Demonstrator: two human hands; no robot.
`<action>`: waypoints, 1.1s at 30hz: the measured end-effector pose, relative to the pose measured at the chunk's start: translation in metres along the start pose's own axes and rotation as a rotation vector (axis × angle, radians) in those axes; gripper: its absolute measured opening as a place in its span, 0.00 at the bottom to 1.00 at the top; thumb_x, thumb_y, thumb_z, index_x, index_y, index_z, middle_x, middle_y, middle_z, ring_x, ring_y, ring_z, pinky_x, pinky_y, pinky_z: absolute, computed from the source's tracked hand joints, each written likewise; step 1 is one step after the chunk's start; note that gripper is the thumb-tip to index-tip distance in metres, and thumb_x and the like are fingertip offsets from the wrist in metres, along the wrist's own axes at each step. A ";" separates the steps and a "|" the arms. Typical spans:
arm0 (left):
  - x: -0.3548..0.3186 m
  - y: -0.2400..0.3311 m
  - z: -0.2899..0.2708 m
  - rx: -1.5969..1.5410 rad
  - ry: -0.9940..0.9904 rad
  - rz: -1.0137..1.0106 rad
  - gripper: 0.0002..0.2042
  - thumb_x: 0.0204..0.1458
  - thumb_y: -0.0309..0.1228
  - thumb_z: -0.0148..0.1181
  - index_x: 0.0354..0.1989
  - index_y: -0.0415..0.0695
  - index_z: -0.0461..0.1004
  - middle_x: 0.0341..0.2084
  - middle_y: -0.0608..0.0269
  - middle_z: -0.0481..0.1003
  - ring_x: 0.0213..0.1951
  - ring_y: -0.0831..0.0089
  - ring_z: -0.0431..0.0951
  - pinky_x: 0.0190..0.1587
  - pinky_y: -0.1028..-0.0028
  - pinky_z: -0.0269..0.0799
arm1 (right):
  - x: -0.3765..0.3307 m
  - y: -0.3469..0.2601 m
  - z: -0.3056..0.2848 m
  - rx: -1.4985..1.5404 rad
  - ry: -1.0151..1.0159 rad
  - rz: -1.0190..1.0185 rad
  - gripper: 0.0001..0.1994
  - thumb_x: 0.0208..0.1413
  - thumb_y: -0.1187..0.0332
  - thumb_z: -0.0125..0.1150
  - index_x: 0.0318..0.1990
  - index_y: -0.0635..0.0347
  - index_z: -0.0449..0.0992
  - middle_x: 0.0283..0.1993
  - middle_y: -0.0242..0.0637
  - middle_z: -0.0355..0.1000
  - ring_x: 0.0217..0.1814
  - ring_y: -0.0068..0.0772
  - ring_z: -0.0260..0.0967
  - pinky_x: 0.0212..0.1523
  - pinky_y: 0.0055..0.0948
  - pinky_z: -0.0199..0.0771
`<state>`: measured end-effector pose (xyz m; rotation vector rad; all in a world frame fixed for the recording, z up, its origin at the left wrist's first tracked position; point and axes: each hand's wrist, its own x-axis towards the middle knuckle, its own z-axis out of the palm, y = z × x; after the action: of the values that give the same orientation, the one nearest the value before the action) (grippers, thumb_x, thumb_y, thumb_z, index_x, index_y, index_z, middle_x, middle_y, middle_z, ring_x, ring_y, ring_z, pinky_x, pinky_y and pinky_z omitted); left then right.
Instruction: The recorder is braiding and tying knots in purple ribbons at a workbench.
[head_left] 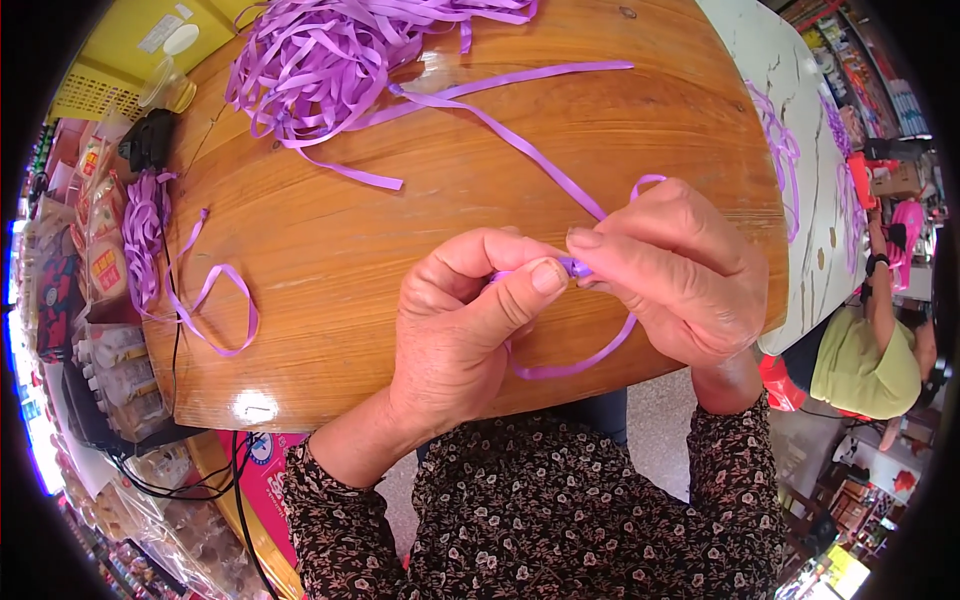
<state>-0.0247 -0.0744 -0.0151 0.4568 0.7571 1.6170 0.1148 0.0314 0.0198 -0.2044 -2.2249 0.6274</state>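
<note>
My left hand (462, 325) and my right hand (672, 270) meet over the near edge of a wooden table (420, 210). Both pinch the same purple ribbon strand (520, 140) between thumb and fingers, close together. A loop of the strand hangs below my hands and another small loop rises behind my right hand. From my fingers the strand runs up across the table to a big tangled heap of purple ribbon (330, 60) at the far side.
A small bundle of purple ribbon (145, 235) with a loose loop lies at the table's left edge. A plastic cup (165, 88) and a dark object stand far left. A white marbled table (800, 120) with more ribbon is right; a person in green sits beyond it.
</note>
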 end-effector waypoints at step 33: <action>-0.001 0.000 -0.001 -0.086 0.067 0.072 0.04 0.50 0.21 0.60 0.34 0.39 0.75 0.32 0.66 0.76 0.35 0.84 0.72 0.40 0.83 0.68 | -0.001 0.003 0.005 0.372 0.038 0.361 0.11 0.41 0.82 0.66 0.35 0.65 0.77 0.31 0.38 0.74 0.30 0.26 0.70 0.27 0.22 0.68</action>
<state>-0.0252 -0.0754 -0.0162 0.3737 0.7247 1.7323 0.1118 0.0315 0.0146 -0.4257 -2.0034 1.2066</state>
